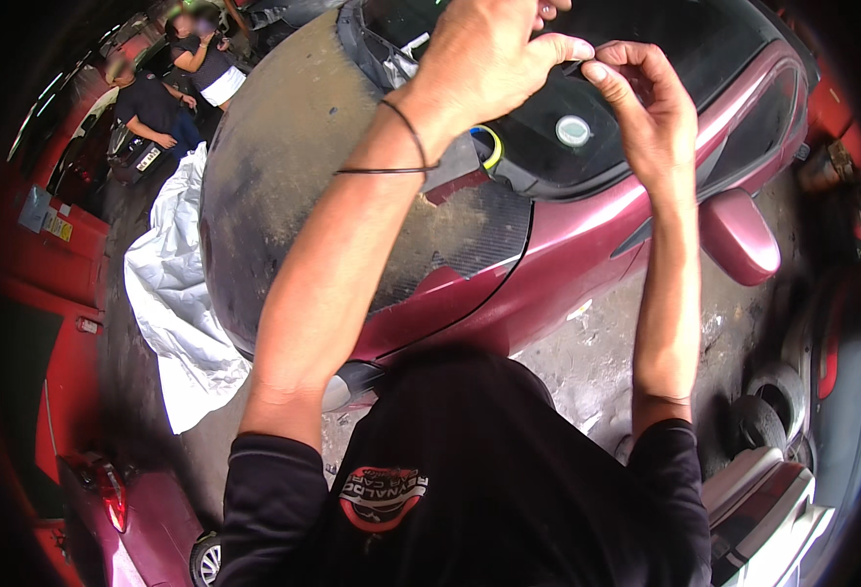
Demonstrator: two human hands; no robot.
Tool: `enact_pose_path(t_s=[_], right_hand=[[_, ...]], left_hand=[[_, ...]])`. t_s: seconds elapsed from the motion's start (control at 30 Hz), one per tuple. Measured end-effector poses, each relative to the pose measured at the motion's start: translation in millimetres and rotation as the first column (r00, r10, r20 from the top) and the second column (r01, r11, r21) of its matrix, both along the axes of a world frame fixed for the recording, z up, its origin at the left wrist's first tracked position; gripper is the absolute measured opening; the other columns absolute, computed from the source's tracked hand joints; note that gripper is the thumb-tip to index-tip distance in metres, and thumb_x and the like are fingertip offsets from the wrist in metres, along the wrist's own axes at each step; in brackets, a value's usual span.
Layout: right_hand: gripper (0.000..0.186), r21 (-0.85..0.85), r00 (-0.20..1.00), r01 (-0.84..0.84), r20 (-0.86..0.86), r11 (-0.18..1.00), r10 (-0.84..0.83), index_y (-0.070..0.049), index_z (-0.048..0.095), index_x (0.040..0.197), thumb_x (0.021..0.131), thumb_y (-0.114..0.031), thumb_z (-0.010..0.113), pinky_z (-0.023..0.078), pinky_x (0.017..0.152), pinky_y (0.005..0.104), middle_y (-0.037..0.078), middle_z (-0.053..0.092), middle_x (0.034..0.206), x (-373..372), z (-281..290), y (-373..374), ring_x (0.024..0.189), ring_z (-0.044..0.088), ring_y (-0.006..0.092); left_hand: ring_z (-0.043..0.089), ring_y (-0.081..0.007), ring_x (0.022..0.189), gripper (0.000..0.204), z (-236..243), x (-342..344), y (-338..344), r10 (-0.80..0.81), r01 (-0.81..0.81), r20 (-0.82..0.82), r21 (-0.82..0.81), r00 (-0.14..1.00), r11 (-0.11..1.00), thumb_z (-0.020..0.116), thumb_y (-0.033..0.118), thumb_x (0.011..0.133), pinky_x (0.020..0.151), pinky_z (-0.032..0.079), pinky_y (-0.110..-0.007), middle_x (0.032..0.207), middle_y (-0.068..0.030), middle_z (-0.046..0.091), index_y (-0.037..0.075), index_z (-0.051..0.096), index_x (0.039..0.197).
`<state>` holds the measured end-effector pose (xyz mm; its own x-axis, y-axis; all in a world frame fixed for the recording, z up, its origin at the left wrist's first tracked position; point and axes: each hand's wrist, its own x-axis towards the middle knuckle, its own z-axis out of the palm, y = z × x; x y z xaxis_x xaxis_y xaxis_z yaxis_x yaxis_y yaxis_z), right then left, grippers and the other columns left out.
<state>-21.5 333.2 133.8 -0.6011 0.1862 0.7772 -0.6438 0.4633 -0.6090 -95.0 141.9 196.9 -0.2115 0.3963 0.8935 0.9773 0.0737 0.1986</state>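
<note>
My left hand [489, 54] is raised at the top of the view with fingers curled, what it grips unclear; its thumb meets a small dark piece [572, 68]. My right hand [651, 112] pinches that piece between thumb and forefinger, over the dark windshield [626, 147] of a maroon car [577, 230]. A round pale sticker [572, 131] is on the glass. Below my left hand lies a yellow tape roll [492, 152] beside a dark flat piece [450, 157]. The hood [294, 147] has a dusty, dark covering with patterned edges.
A white sheet [171, 293] hangs by the car's front. Two people [147, 112] stand at upper left. A red car [29, 254] is at left, another maroon car [147, 528] at lower left, tires [773, 416] and vehicle parts at right. The side mirror [739, 235] juts out near my right forearm.
</note>
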Motion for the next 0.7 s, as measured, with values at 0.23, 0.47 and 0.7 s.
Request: enact_pose_path(t_s=[0.23, 0.47, 0.7], right_hand=[[0.042, -0.230, 0.811, -0.480, 0.252, 0.847, 0.528, -0.002, 0.071, 0.114, 0.114, -0.042, 0.057, 0.055, 0.089, 0.0304, 0.007, 0.076, 0.101, -26, -24, -17, 0.090, 0.069, 0.0131], [0.080, 0.654, 0.715, 0.004, 0.527, 0.756, -0.459, 0.002, 0.058, 0.129, 0.094, -0.069, 0.072, 0.061, 0.087, 0.0502, 0.022, 0.079, 0.098, -119, -114, -57, 0.099, 0.078, 0.0418], [0.069, 0.599, 0.735, 0.005, 0.541, 0.801, -0.409, -0.002, 0.054, 0.135, 0.086, -0.037, 0.089, 0.060, 0.089, 0.0483, 0.021, 0.079, 0.103, -145, -150, -61, 0.101, 0.078, 0.0410]], left_hand=[[0.069, -0.0158, 0.101, 0.012, -66, 49, -91, -0.213, 0.151, 0.533, 0.158, 0.819, 0.976, 0.059, 0.000, 0.104, 0.091, 0.055, -0.033, 0.108, -0.0073, 0.073, 0.000, 0.067, 0.114], [0.066, -0.0143, 0.101, 0.007, -188, 161, -220, 0.151, -0.338, 0.879, 0.013, 0.453, 0.941, 0.059, 0.005, 0.111, 0.094, 0.051, -0.029, 0.105, -0.0065, 0.069, 0.000, 0.064, 0.113], [0.055, -0.0087, 0.093, 0.026, -292, 304, -315, 0.178, -0.816, 0.984, -0.114, -0.015, 0.566, 0.078, 0.012, 0.102, 0.089, 0.046, -0.025, 0.101, 0.0028, 0.060, 0.004, 0.061, 0.118]])
